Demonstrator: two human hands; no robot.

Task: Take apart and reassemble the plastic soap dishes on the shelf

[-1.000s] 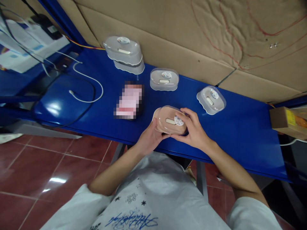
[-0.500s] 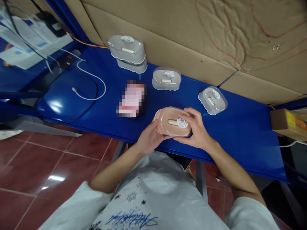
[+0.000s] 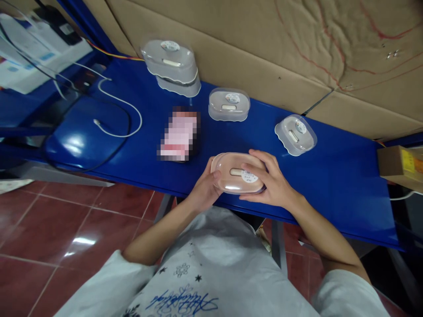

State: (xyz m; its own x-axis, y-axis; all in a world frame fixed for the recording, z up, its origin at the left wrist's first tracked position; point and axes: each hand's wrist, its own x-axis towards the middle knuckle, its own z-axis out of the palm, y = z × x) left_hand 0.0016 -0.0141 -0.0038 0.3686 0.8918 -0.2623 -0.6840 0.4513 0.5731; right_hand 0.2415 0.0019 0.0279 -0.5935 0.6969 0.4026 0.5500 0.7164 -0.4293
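Note:
Between my hands, above the front edge of the blue table, is an oval peach-coloured box (image 3: 228,180) with a clear lid, a pale slot-like bar on top and a round white sticker. My left hand (image 3: 206,187) grips its left end, thumb on top and fingers underneath, partly hidden. My right hand (image 3: 272,178) wraps round the right end, with a finger lying on the lid near the sticker. The lid's rim lines up with the box all round where it shows.
Behind stand similar clear lids: a stack (image 3: 172,66) at the left, a single lid (image 3: 228,105) in the middle and another lid (image 3: 296,135) at the right. A blurred-out phone-like object (image 3: 178,134) lies left of my hands. Cables (image 3: 132,127) and a cardboard box (image 3: 393,165) flank them.
The clear lid, earlier offset with the peach box jutting out at the left, now sits squarely over it. My left thumb has moved onto the lid's top. The view has shifted slightly.

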